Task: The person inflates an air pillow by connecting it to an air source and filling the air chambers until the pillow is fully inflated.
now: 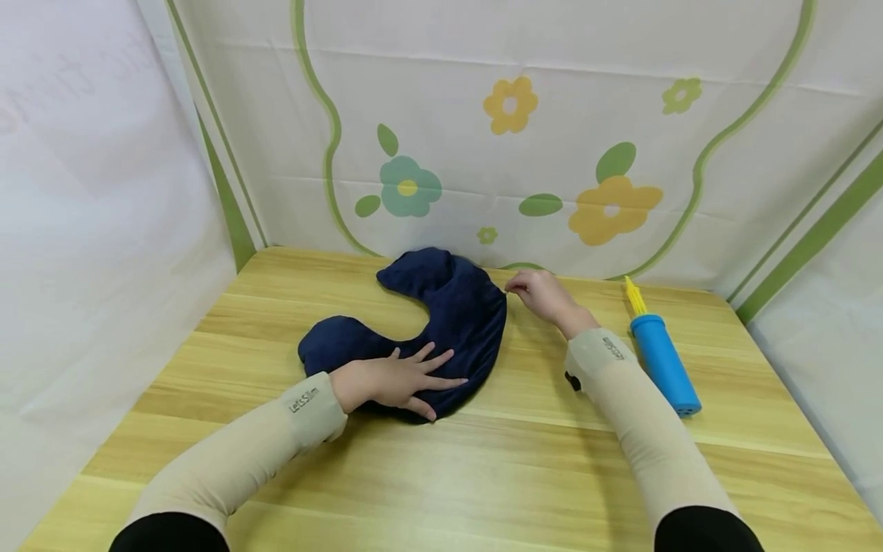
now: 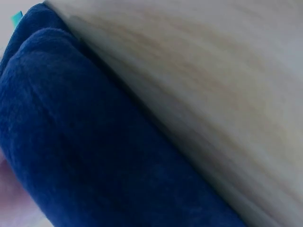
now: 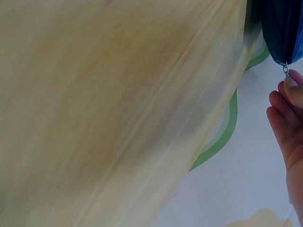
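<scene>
One navy-blue, U-shaped plush pillow (image 1: 476, 314) lies on one pale wood-grain table (image 1: 476, 491), reaching its back edge. The left hand (image 1: 400, 381) presses flat on it, fingers spread — seemingly to steady the cloth — while the right hand (image 1: 541, 295), well apart, pinches one small silver metal zipper pull (image 3: 285, 70), probably to keep that end taut. One blue, yellow-tipped cylindrical plastic pump (image 1: 665, 364) lies to the right, perhaps out of the way.
</scene>
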The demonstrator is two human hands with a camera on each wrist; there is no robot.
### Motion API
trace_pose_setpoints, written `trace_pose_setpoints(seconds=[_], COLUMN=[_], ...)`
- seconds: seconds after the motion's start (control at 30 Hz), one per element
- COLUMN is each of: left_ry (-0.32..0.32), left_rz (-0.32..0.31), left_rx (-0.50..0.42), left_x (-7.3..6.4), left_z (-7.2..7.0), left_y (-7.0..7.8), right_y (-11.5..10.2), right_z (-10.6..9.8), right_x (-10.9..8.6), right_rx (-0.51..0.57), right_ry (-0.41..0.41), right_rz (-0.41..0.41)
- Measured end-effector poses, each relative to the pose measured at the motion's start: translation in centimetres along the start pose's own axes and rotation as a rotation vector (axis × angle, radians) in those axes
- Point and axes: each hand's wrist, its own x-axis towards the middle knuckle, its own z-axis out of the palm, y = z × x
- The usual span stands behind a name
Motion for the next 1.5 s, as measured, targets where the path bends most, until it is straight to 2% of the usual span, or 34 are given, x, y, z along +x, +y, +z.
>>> trace_pose_setpoints(seconds=[0.33, 0.43, 0.57, 0.67, 0.8, 0.9, 0.97, 1.07, 1.17, 1.23, 1.33, 1.5], left_ry=[0.009, 0.043, 0.122, 0.193, 0.306, 0.35, 0.326, 0.233, 0.13, 0.084, 0.046, 0.046], left_rz=[0.007, 0.016, 0.04, 0.08, 0.132, 0.104, 0.055, -0.018, -0.06, -0.074, -0.081, -0.085], left_rx=[-0.008, -0.03, -0.042, -0.015, 0.019, 0.032, 0.047, 0.075, 0.079, 0.072, 0.063, 0.078], left_x=[0.0, 0.0, -0.3, -0.6, -0.7, 0.0, 1.0, 3.1, 4.9, 5.6, 6.3, 6.7], left_z=[-0.3, -0.5, -1.3, -2.4, -4.8, -6.9, -7.8, -8.3, -7.9, -7.3, -6.7, -6.4], left_y=[-0.2, -0.2, -0.4, -0.5, -0.7, -0.6, -0.5, -0.4, -0.5, -0.6, -0.6, 0.0], right_y=[0.2, 0.2, 0.1, 0.1, 0.3, 0.6, 0.7, 0.6, 0.3, 0.0, -0.2, -0.1], right_z=[0.4, 0.4, 0.0, 0.0, 0.1, 0.3, 0.3, 0.1, 0.0, 0.0, 0.1, -0.2], right_x=[0.7, 0.6, 0.3, -0.1, -0.4, -0.6, -0.6, -0.7, -0.6, -0.5, -0.4, -0.5], right_rx=[-0.017, 0.005, 0.06, 0.077, 0.092, 0.124, 0.137, 0.097, 0.029, -0.001, -0.019, -0.031], right_ry=[-0.007, -0.024, -0.065, -0.113, -0.174, -0.185, -0.184, -0.181, -0.189, -0.194, -0.185, -0.144], right_rz=[0.05, 0.066, 0.098, 0.117, 0.115, 0.128, 0.138, 0.143, 0.114, 0.094, 0.075, 0.043])
